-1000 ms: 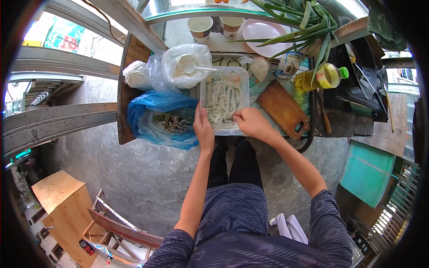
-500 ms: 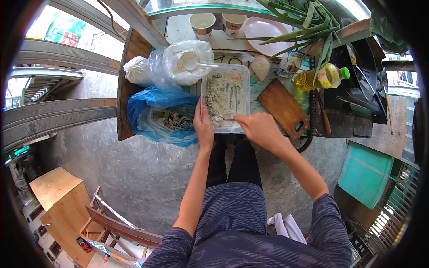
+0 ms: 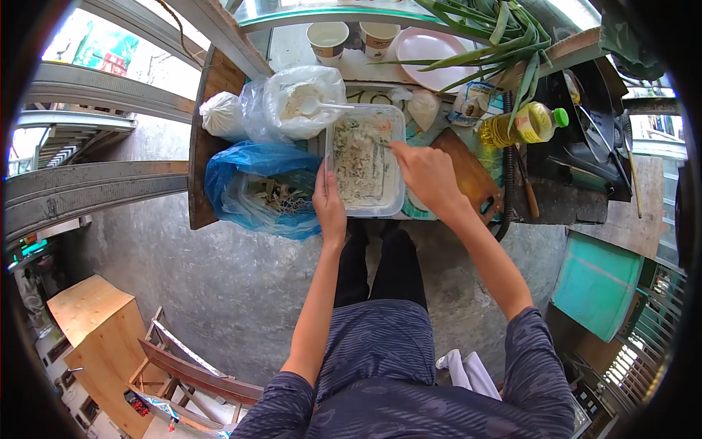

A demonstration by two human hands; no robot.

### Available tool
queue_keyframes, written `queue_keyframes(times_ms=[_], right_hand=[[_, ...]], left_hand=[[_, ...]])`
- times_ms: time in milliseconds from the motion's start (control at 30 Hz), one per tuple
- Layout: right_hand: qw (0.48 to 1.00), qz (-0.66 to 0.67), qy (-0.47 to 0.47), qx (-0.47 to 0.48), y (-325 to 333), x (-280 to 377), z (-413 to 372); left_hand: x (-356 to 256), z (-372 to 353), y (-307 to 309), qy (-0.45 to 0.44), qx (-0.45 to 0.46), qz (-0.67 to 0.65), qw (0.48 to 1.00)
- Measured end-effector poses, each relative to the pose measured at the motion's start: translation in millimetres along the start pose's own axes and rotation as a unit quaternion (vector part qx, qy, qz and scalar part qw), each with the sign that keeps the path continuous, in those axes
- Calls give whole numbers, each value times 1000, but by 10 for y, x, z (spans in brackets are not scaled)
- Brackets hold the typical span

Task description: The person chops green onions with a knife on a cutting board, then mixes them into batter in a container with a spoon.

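Observation:
A clear plastic container sits at the table's front edge, holding a pale, floury mixture flecked with green and orange. My left hand grips its left wall, fingers along the outside. Closed around the handle of a metal spoon, my right hand is over the container's right side; the spoon's head is hard to make out in the mixture. Behind on the left, an open bag of white powder has a white plastic spoon in it.
A blue plastic bag with root scraps lies left. To the right are a wooden cutting board, an oil bottle and a small powder bag. Behind stand two paper cups, a pink plate and green onions.
My right hand has moved the spoon from the container's near end up toward its far right side. My left hand keeps its hold on the left wall.

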State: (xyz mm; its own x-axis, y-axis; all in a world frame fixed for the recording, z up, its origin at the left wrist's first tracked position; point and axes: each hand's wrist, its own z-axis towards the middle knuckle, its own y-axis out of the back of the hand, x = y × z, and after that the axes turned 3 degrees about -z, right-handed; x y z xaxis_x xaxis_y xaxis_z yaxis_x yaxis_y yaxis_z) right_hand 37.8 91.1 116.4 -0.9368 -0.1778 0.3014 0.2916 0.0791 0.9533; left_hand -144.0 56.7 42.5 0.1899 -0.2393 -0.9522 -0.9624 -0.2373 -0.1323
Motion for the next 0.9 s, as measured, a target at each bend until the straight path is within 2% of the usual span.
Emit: queue_keyframes(times_ms=[133,333,433,533,633,733,900], right_hand=[[998,-48,-21,-22,-104,-6,168],[998,-3,52,41,-172,191,-25],[987,-4,101,123,-20,184,-163],[991,-11,86,99,18,63,-161],[1000,-4,23,-10,90,9,10],[997,-78,-13,-18,-53,-35,194],[997,-40,65,19,-258,136,112]], left_hand=[[-31,-4,1,2,0,8,1000],[75,8,19,-13,-10,9,1000],[-15,-8,-6,1,-8,-8,1000],[-2,-6,-2,-3,-9,-8,1000],[-1,-8,-5,-6,-8,-9,1000],[-17,-15,-16,0,-14,-4,1000],[0,-9,-16,-3,-22,5,1000]])
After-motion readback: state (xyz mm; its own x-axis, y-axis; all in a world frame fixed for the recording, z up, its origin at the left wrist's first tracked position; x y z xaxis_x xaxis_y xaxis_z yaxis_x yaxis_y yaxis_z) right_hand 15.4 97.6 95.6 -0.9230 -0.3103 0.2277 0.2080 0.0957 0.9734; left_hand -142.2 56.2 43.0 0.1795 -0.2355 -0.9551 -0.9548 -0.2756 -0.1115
